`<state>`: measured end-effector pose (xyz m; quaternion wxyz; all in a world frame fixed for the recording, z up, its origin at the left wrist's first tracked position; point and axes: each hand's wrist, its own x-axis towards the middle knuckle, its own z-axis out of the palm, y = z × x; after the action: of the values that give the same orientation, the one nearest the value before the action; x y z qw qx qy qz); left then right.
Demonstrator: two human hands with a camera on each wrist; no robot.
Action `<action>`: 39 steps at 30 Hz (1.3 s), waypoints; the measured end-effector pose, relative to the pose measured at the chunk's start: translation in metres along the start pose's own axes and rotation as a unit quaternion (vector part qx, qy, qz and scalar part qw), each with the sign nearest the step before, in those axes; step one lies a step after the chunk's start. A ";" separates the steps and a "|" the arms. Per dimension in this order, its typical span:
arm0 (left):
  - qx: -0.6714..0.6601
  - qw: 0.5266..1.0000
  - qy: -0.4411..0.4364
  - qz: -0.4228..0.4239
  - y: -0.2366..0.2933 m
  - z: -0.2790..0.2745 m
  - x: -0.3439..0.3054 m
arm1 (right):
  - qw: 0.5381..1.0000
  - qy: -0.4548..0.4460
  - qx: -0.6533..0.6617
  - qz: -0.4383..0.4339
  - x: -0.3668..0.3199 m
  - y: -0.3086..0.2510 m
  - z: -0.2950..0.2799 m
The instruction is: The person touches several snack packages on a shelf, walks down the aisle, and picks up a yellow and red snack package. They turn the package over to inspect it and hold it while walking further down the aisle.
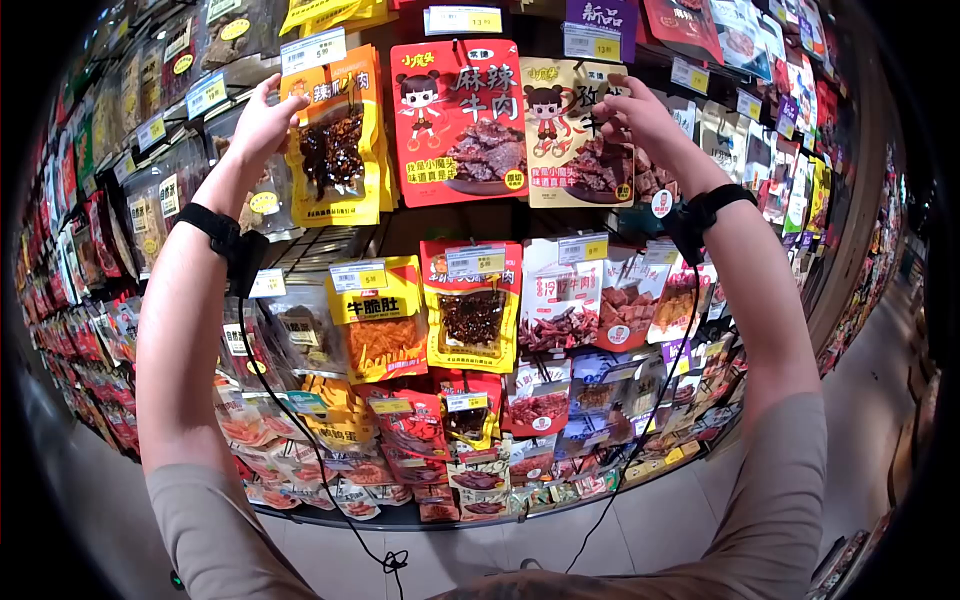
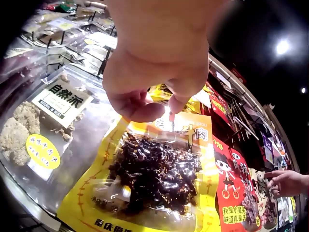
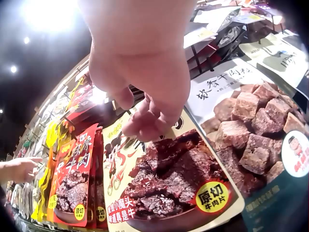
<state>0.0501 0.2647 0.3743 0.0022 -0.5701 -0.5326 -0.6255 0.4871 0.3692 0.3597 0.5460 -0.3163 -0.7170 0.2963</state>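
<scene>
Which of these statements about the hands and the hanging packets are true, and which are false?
1. The left hand pinches the top of the yellow packet. True.
2. The red packet hangs between the yellow packet and the beige packet. True.
3. The right hand holds the red packet. False: its curled fingers are on the top of the beige packet.
4. Both hands are down at the lowest row of packets. False: both are raised to the upper row.
</scene>
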 end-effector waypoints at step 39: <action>-0.232 0.967 -0.066 -0.076 0.007 0.040 0.020 | 0.990 -0.096 0.103 -0.001 0.040 -0.006 0.020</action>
<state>0.0757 0.3006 0.3846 -0.2128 -0.5532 -0.4131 -0.6914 0.4589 0.3950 0.3842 0.5043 -0.2278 -0.7324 0.3967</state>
